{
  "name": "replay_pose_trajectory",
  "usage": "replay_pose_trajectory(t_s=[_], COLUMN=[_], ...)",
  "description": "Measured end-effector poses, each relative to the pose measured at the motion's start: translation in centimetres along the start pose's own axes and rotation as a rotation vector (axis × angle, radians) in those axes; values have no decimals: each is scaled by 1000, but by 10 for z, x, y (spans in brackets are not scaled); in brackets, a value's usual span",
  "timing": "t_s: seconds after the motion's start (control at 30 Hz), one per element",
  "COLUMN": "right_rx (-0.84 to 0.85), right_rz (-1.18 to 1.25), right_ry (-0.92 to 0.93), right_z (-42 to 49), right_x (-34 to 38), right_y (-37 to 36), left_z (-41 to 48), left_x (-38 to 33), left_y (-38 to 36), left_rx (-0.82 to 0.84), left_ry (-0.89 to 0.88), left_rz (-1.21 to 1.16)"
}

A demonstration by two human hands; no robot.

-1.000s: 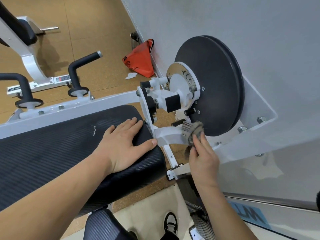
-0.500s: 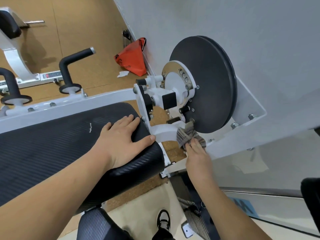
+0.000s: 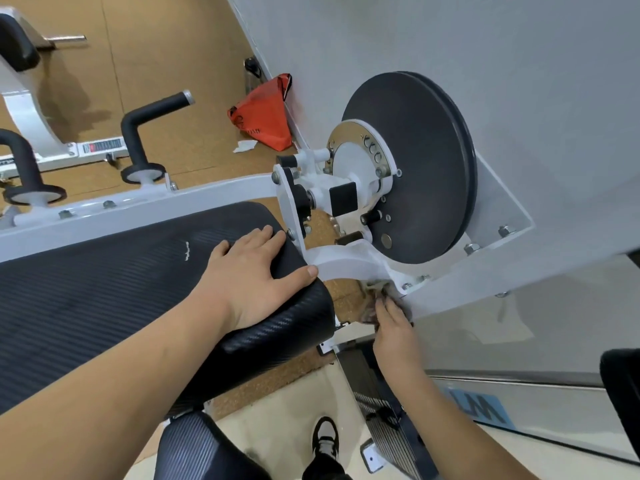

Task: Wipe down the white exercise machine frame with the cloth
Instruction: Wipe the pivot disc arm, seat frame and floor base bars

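Note:
The white machine frame point(image 3: 346, 259) curves from the black seat pad point(image 3: 104, 289) toward a large black disc point(image 3: 422, 168) on the right. My right hand point(image 3: 393, 327) holds a grey-brown cloth point(image 3: 372, 299) bunched against the underside of the white bracket, just below the disc; most of the cloth is hidden by my fingers and the frame. My left hand point(image 3: 256, 271) rests flat on the corner of the seat pad, fingers spread and straight.
A white crossbar point(image 3: 156, 202) with two black handles point(image 3: 145, 133) runs behind the pad. An orange bag point(image 3: 266, 123) lies on the cork floor by the grey wall point(image 3: 485, 46). A second machine point(image 3: 24, 109) stands far left. My shoe point(image 3: 325, 438) is below.
My right hand has slid the cloth down from the top of the white arm beside the disc to the bracket's underside. My left hand stays on the pad.

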State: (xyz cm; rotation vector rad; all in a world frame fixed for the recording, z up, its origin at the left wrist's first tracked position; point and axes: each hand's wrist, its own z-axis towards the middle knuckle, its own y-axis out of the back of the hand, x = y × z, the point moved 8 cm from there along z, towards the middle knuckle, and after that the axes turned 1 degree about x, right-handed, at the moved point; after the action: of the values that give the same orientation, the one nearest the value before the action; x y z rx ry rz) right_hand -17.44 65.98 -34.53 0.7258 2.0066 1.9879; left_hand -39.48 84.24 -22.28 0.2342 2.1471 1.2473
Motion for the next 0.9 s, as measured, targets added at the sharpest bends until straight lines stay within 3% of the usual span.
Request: replay_pose_trajectory(t_s=[0.07,0.13,0.23,0.33,0.53,0.67,0.8,0.9], right_rx=[-140,-175,-135,-50,-39,-113,-117,-88], right_rz=[168,353,509,604,607,616,519,333], right_ry=[54,53,87,-11,-99,-177,-15,-46], right_z=[11,33,68,80,66,69,52,80], right_x=[19,38,65,63,24,43,47,26], right_y=[29,51,51,31,24,26,20,27], left_z=[1,1,0,-1,0,2,2,2], left_x=[0,-1,0,-1,1,3,2,3], left_y=[1,0,1,1,-2,-2,-2,-2], left_rx=[-3,-2,-3,4,14,8,1,2], left_ry=[4,0,9,17,18,24,21,22], left_rz=[7,8,-1,-2,9,5,-3,-2])
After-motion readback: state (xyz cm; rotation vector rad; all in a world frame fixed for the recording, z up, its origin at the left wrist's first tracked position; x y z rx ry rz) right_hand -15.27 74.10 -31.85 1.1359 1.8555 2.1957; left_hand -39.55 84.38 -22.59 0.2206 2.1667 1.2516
